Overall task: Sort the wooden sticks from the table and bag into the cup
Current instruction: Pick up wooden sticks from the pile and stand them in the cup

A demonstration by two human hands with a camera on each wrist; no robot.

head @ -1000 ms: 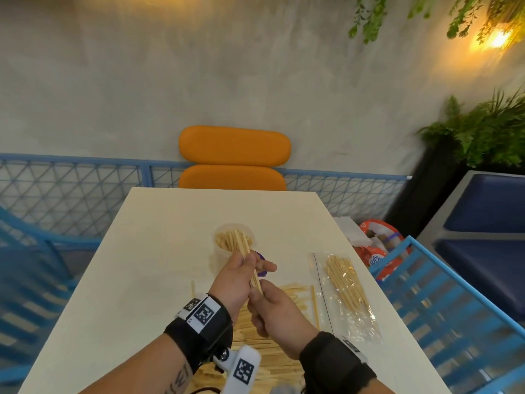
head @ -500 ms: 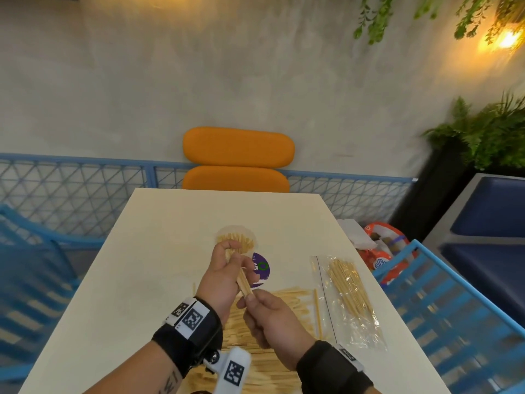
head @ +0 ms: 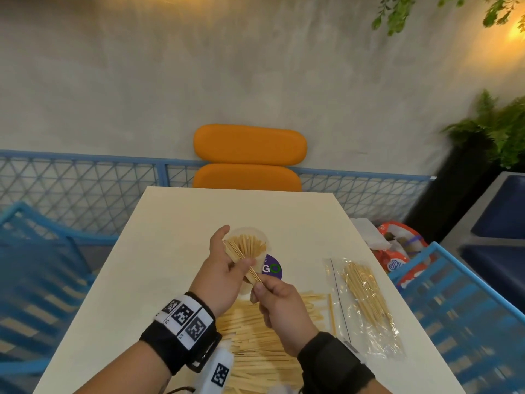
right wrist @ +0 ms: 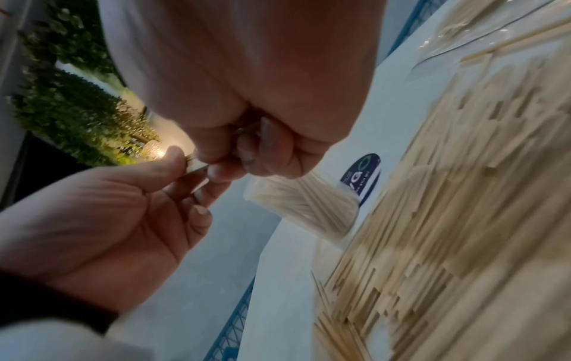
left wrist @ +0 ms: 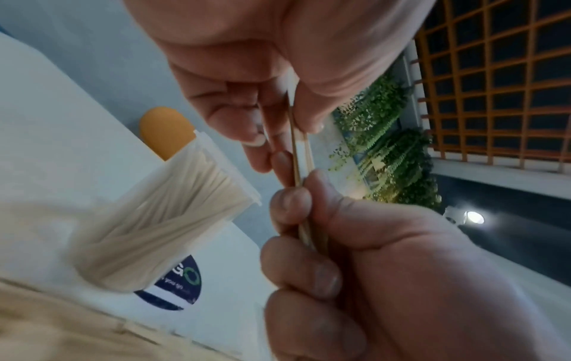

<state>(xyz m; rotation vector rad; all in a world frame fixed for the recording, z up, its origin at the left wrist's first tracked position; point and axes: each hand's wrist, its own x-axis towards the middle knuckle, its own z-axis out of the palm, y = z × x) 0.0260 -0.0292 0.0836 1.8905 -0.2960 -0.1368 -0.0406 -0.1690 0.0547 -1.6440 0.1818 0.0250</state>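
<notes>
From my head camera, my left hand (head: 224, 268) and right hand (head: 279, 304) meet above the pale cream worktop (head: 170, 223), sharing a small bundle of thin wooden sticks (head: 241, 261): my left grip is clamped on the upper part between thumb and fingers, my right grip pinches the lower end. The bundle slants up toward the clear plastic cup (head: 262, 237), which stands just behind my left hand and already holds many sticks on end. A round dark purple sticker (head: 272, 268) lies on the worktop beside the cup. Under my wrists a loose heap of flat wooden sticks (head: 255, 351) is spread out, and to its right lies a clear plastic bag (head: 366, 331) with more thin sticks inside. An orange padded chair (head: 250, 143) stands at the far end. From the left wrist, my left fingers (left wrist: 256, 136) curl round the sticks (left wrist: 295, 156) from above while my right hand (left wrist: 386, 281) grips them from below, the cup (left wrist: 173, 215) close beside. From the right wrist, both grips close on the bundle, which is mostly hidden; the cup (right wrist: 306, 207) and the heap (right wrist: 448, 195) sit to the right, blurred.
</notes>
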